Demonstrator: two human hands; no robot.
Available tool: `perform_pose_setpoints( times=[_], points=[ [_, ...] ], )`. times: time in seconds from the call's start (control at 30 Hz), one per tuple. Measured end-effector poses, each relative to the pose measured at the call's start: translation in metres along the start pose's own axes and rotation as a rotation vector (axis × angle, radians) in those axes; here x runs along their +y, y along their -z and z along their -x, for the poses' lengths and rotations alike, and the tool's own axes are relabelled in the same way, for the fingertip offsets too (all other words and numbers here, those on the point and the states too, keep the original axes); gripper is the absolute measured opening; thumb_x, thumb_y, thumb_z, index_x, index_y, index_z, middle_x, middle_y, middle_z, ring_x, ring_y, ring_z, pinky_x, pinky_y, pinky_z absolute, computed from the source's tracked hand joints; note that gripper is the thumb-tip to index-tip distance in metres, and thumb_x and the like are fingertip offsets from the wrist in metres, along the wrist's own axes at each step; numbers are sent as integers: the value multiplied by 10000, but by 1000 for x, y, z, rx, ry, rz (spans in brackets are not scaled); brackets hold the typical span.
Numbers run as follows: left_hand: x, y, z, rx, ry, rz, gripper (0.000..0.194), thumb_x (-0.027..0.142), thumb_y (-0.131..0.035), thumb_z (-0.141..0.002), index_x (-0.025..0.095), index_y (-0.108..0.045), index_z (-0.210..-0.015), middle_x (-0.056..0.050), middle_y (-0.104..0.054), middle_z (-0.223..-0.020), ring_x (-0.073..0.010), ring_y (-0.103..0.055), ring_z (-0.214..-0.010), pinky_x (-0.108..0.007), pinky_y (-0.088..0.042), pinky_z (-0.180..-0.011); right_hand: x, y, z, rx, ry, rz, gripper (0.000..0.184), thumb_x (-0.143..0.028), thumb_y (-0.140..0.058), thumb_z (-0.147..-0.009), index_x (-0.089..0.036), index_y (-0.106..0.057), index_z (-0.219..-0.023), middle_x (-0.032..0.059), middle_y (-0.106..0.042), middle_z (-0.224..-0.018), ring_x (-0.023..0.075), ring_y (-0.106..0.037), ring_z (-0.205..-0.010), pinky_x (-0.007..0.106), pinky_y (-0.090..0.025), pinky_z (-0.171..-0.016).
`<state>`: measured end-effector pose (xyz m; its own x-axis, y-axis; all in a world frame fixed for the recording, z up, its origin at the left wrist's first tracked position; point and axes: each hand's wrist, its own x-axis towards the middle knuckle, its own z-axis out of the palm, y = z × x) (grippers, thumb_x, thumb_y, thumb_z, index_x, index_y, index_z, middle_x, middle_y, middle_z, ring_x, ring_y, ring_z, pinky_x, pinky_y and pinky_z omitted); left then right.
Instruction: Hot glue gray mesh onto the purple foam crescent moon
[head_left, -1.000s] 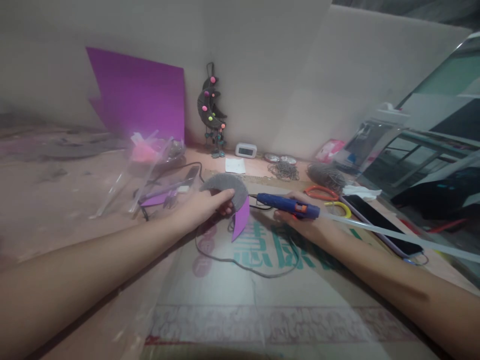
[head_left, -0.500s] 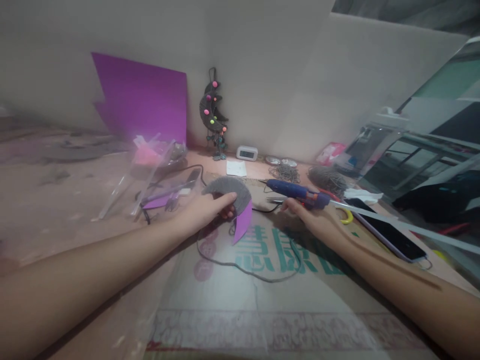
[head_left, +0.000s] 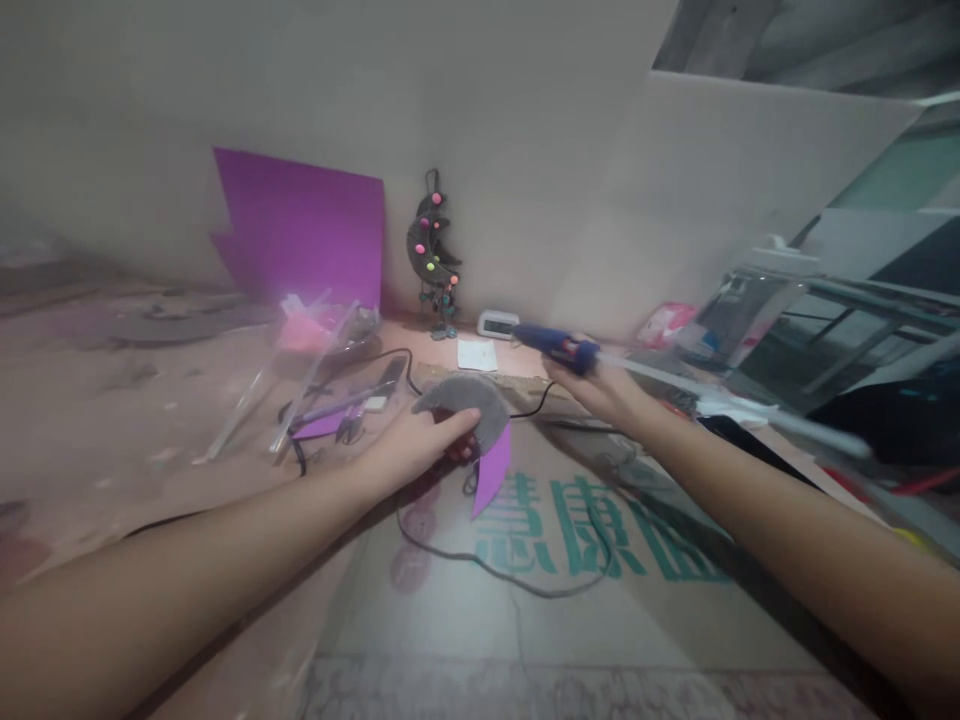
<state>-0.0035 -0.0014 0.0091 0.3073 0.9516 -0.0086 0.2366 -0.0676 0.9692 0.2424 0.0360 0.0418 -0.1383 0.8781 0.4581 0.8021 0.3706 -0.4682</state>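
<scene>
Two hands busy, both loaded. Left hand (head_left: 439,438) has a firm pinch on the flat crescent wrapped in grey yarn (head_left: 480,397), centre of frame: thumb on top, fingers curled under, hand about half closed. Lower tip of that crescent is bare purple sheet (head_left: 493,470), pointing down toward the cardboard with green lettering (head_left: 420,640).

Right hand (head_left: 596,388), right of centre, is wrapped round the dark blue glue gun (head_left: 551,345). Trigger finger is hidden; can't make out whether it's squeezing. Nozzle points left, well apart from the crescent. Long translucent glue stick (head_left: 690,385) trails out the back toward the right edge.

Loose grey yarn strand (head_left: 472,555) loops across the cardboard, lower centre. Thin black cable (head_left: 536,408) passes just beside the crescent's right side.

How I'd handle it: keep the left pinch on the wrapped part, fingers off the purple tip, since fresh glue there would burn. Nozzle away from both hands whenever it isn't on the work. Small, thin bead, right at the wrap edge; too much will likely ooze between turns. Yarn snug and flat, turns touching, no overlap. Watch that cable and the strand don't snag each other.
</scene>
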Motion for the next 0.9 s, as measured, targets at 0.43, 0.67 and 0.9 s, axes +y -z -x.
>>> perform_pose_setpoints(
  times=[0.43, 0.67, 0.9],
  points=[
    [7, 3, 3, 13, 78, -102, 369, 459, -577, -763, 195, -625, -508, -36, -664, -589, -195, -606, -610, -268, -439, -619, 26, -42, -55, -127, -216, -10, 300, -347, -625, -792, -127, -619, -995, 97, -700, -899, 200, -625, -808, 295, -464, -725],
    [-7, 5, -7, 38, 139, 325, 376, 508, -633, -731, 140, -619, -655, -21, -626, -605, -107, -536, -521, -226, -390, -515, 6, -15, -15, 113, -13, 113, 369, -343, -530, -865, -163, -519, -1187, 151, -572, -1227, 276, -523, -1147, 431, -396, -974],
    [-14, 6, -11, 60, 79, 349, 393, 510, -628, -735, 124, -629, -666, -27, -628, -612, -106, -551, -539, -232, -410, -549, -72, 4, 69, -217, 257, 46, 289, -407, -595, -845, -220, -564, -1064, 88, -602, -1081, 250, -547, -1027, 412, -439, -889]
  ],
)
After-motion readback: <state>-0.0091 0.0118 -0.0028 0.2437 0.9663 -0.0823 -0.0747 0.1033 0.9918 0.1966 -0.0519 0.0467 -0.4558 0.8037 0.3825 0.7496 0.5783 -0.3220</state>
